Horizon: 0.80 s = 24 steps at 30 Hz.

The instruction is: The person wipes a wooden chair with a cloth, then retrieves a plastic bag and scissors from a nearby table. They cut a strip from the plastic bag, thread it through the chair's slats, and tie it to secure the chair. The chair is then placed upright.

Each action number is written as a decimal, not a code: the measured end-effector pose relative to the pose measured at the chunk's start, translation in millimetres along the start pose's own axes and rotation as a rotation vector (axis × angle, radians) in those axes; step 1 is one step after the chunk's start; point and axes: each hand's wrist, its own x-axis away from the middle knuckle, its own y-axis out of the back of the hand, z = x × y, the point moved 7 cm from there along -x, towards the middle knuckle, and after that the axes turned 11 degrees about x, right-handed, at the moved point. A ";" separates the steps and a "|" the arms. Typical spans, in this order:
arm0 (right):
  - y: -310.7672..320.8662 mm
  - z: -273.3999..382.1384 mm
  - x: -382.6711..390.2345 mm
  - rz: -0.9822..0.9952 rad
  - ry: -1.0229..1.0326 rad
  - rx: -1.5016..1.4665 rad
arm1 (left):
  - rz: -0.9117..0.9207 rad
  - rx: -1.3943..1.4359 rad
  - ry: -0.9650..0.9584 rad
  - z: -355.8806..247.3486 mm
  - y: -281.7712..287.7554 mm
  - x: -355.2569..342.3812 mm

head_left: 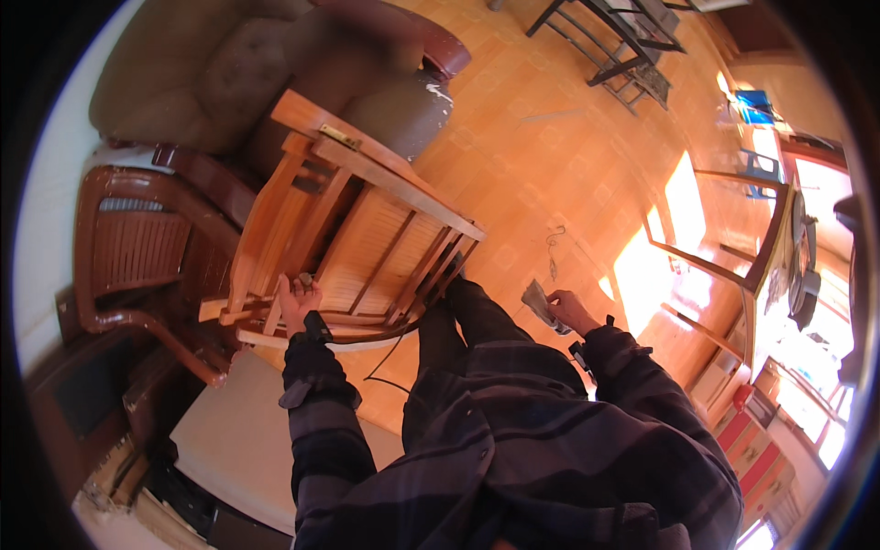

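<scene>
At the centre-left of the frame, a slatted wooden chair (383, 240) stands on the floor (513, 174), its long upper rail slanting from upper left to lower right, and the left hand (301, 304) is at its lower-left side, fingers curled around a small greyish piece (306, 278). Right of centre, the right hand's (573, 312) fingers are clamped on the edge of a flat grey item (538, 301), whose long axis slants likewise, its broad end pointing toward the upper left.
</scene>
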 end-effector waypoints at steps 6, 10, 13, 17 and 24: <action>-5.4 -53.8 55.8 -0.070 -0.121 -0.011 | -0.103 0.021 0.026 -1.6 4.5 -14.6; -35.8 -67.1 84.1 -0.053 -0.164 -0.088 | -0.022 -0.112 0.099 10.1 -14.7 -12.2; -57.7 -67.4 100.6 -0.046 -0.188 -0.125 | 0.039 -0.112 0.164 27.5 -37.4 -19.2; -79.5 -62.8 121.1 -0.022 -0.211 -0.169 | 0.035 -0.078 0.192 35.4 -43.5 -26.4; -75.7 -82.7 128.4 0.011 -0.264 -0.125 | 0.112 -0.094 0.059 37.7 -43.6 -11.6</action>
